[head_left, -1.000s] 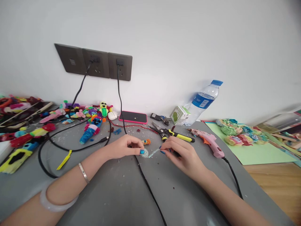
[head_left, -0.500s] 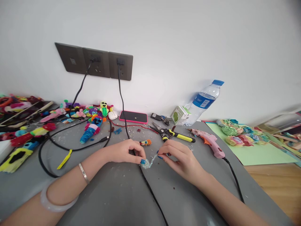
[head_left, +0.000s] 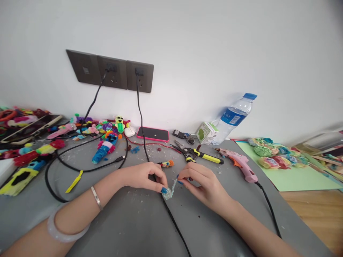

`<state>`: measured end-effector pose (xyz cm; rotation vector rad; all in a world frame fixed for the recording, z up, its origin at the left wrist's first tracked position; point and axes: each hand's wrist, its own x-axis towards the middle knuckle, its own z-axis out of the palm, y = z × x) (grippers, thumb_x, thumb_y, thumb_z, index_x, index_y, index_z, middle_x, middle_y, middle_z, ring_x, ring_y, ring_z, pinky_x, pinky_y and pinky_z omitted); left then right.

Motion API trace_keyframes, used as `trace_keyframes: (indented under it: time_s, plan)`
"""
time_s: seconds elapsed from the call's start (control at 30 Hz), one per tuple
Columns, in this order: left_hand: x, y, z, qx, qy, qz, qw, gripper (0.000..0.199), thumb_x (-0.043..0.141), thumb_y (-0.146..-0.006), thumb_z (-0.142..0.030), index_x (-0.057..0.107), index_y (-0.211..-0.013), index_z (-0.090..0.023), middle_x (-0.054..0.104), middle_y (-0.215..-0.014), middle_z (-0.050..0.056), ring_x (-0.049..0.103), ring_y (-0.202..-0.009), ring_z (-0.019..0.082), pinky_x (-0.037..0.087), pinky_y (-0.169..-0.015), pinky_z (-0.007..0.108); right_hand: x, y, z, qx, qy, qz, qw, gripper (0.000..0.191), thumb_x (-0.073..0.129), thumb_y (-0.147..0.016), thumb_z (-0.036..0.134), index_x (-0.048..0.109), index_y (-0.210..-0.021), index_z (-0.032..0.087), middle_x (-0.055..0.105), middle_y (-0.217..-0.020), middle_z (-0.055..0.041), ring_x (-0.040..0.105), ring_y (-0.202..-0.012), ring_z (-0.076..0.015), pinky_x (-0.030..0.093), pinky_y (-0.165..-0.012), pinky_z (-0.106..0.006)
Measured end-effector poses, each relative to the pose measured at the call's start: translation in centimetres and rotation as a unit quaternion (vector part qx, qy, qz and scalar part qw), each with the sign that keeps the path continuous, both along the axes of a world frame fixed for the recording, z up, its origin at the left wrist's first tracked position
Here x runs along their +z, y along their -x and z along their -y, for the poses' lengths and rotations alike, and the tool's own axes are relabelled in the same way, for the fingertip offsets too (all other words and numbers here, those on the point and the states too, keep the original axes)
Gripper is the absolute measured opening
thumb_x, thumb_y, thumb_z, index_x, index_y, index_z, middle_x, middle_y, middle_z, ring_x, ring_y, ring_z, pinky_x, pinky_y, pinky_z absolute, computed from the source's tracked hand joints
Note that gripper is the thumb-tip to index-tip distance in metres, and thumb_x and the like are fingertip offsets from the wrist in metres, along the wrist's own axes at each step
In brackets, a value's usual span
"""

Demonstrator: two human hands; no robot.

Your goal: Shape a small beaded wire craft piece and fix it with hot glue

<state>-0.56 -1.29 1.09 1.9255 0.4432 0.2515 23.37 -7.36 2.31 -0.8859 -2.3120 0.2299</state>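
Note:
A small cluster of pale, clear beads [head_left: 168, 194] with a short beaded strand [head_left: 174, 185] rising from it hangs between my two hands over the grey table. My left hand [head_left: 151, 178] pinches the cluster between thumb and fingers. The thumb and index finger of my right hand [head_left: 200, 182] are closed on the upper end of the strand. Just behind my hands lie a small orange and yellow piece [head_left: 168, 163] and yellow-black pliers [head_left: 206, 156]. A black cable [head_left: 171, 216] passes under my left hand.
Scissors [head_left: 182, 148] and a pink glue gun [head_left: 239, 162] lie to the right, near a water bottle [head_left: 235, 116] and a small box [head_left: 206, 132]. A phone [head_left: 153, 134] rests by the wall. Fuzzy colourful figures [head_left: 105, 148] and loose cables fill the left.
My left hand and the bead cluster have moved slightly down. My right hand has shifted a little left, and the strand now stands more upright. The view has shifted slightly.

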Motion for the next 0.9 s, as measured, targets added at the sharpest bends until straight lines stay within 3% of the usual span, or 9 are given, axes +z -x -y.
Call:
trace_keyframes:
  time_s: [0.27, 0.6, 0.9]
  plan:
    - [-0.2, 0.0, -0.1, -0.015, -0.02, 0.005, 1.0, 0.014, 0.066, -0.086, -0.034, 0.077, -0.089, -0.025, 0.075, -0.087, 0.003, 0.064, -0.087, 0.019, 0.044, -0.091, 0.028, -0.7, 0.5, -0.1, -0.003, 0.007, -0.009, 1.0, 0.009, 0.053, -0.095, 0.015, 0.059, -0.09, 0.02, 0.061, -0.076, -0.0038, 0.054, -0.068, -0.0151, 0.04, -0.06, -0.026]
    - [0.1, -0.3, -0.1, -0.023, -0.016, -0.008, 1.0, 0.012, 0.065, -0.086, -0.029, 0.075, -0.085, -0.022, 0.074, -0.086, 0.004, 0.065, -0.085, 0.018, 0.047, -0.084, 0.027, -1.0, 1.2, 0.0, -0.003, 0.006, -0.03, 1.0, 0.01, 0.053, -0.094, 0.012, 0.057, -0.09, 0.02, 0.062, -0.078, -0.0038, 0.055, -0.07, -0.0151, 0.042, -0.063, -0.026]
    - [-0.3, -0.2, -0.2, -0.024, -0.016, -0.015, 0.999, 0.013, 0.067, -0.086, -0.03, 0.074, -0.086, -0.019, 0.074, -0.085, 0.004, 0.063, -0.084, 0.016, 0.044, -0.089, 0.025, -1.4, 1.3, 0.0, -0.002, 0.007, -0.035, 0.999, 0.01, 0.053, -0.093, 0.011, 0.056, -0.091, 0.02, 0.062, -0.078, -0.0035, 0.054, -0.069, -0.0148, 0.041, -0.062, -0.026]
